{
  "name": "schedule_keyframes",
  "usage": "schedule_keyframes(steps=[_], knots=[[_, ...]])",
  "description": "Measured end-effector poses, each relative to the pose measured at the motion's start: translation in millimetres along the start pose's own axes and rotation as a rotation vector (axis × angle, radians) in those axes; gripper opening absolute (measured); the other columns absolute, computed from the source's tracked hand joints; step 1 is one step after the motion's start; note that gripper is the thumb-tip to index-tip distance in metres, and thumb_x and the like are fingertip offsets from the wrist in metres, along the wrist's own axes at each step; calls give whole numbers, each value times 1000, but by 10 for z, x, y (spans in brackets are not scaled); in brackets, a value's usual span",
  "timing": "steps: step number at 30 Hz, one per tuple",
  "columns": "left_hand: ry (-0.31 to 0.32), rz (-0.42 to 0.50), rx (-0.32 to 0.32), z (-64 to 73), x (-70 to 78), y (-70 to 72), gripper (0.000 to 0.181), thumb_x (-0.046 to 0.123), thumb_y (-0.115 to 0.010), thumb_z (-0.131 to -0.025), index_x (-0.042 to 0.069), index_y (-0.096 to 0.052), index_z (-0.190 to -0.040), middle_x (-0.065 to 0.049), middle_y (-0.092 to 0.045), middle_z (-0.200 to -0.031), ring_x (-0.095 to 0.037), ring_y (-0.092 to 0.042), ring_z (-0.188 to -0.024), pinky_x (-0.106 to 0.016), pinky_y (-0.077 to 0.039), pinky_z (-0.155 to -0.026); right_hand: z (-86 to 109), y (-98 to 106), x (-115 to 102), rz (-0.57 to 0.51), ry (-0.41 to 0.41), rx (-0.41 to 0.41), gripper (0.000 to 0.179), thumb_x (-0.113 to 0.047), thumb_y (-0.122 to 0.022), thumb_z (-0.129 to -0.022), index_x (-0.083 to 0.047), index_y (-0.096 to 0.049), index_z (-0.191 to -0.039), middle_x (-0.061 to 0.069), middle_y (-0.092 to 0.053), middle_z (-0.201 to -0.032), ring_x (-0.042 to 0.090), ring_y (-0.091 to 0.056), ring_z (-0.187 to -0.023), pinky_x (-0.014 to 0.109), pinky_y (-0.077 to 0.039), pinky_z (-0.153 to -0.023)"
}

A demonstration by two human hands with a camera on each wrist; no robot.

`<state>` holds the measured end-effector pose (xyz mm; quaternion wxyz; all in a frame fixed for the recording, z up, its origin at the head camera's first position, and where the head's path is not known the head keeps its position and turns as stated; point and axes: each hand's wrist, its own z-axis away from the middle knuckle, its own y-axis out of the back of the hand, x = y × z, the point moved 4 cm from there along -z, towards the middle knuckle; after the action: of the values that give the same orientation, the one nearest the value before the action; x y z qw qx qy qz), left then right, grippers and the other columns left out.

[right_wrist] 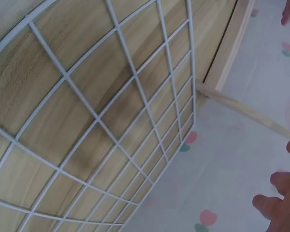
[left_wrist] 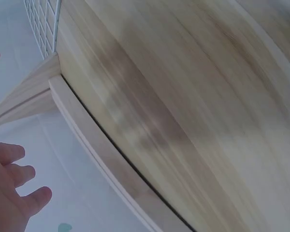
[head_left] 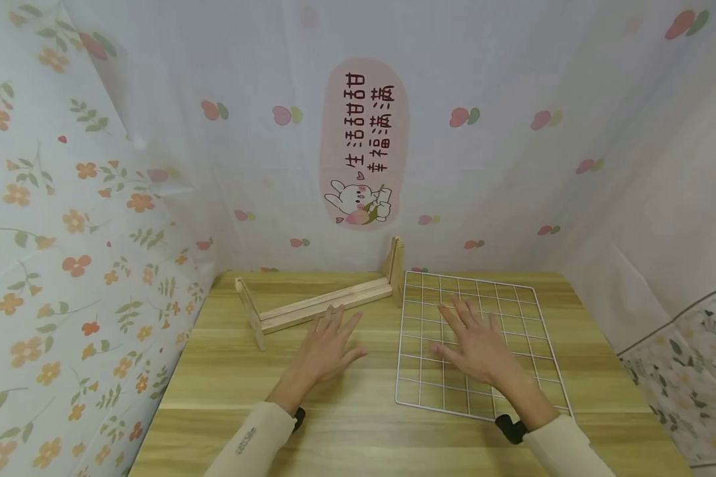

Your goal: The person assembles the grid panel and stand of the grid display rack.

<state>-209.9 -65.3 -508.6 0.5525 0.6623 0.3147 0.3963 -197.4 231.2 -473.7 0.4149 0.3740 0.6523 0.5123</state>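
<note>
My left hand (head_left: pixel 325 351) is spread, palm down, in front of a light wooden stand (head_left: pixel 328 306) made of a long grooved bar with an upright piece at each end. It holds nothing; in the left wrist view the bar (left_wrist: pixel 106 159) runs past the fingers. Over a white wire grid panel (head_left: pixel 420 358) is my right hand (head_left: pixel 480 348), fingers apart and holding nothing. The flat panel lies right of the stand. Whether the right hand touches the wires (right_wrist: pixel 98 118) I cannot tell.
Everything lies on a wood-grain table (head_left: pixel 358 424). A white printed cloth (head_left: pixel 483 165) hangs behind it, and a flowered cloth (head_left: pixel 95 278) borders the left side. Black camera mounts (head_left: pixel 511 429) sit at both wrists.
</note>
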Motion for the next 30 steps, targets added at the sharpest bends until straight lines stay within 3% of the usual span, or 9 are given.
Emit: schedule_keyframes(steps=[10,16,30], knots=[[8,99,-20,-280,166,-136,75,63,-36,-97,20,-21,-156,-20,-31,-155,-42,-32,-140,-59,-33,-109,-20,15,291,1,-124,-22,84,-64,-51,-91,-14,-27,-154,23,-17,-159,49,-19,-142,80,-16,-100],[9,137,-66,-429,299,-220,74,64,-32,-98,20,-19,-156,-13,-31,-157,-37,-32,-142,-58,-32,-110,0,-9,492,-33,-212,-44,87,-68,-46,-91,-12,-26,-154,25,-14,-159,52,-17,-141,82,-12,-99],[36,260,-123,-687,602,-384,75,62,-32,-98,17,-18,-156,-16,-32,-156,-35,-34,-141,-61,-33,-107,20,39,855,-48,-311,-71,91,-69,-41,-92,-9,-19,-155,32,-9,-157,58,-14,-138,83,-11,-97]])
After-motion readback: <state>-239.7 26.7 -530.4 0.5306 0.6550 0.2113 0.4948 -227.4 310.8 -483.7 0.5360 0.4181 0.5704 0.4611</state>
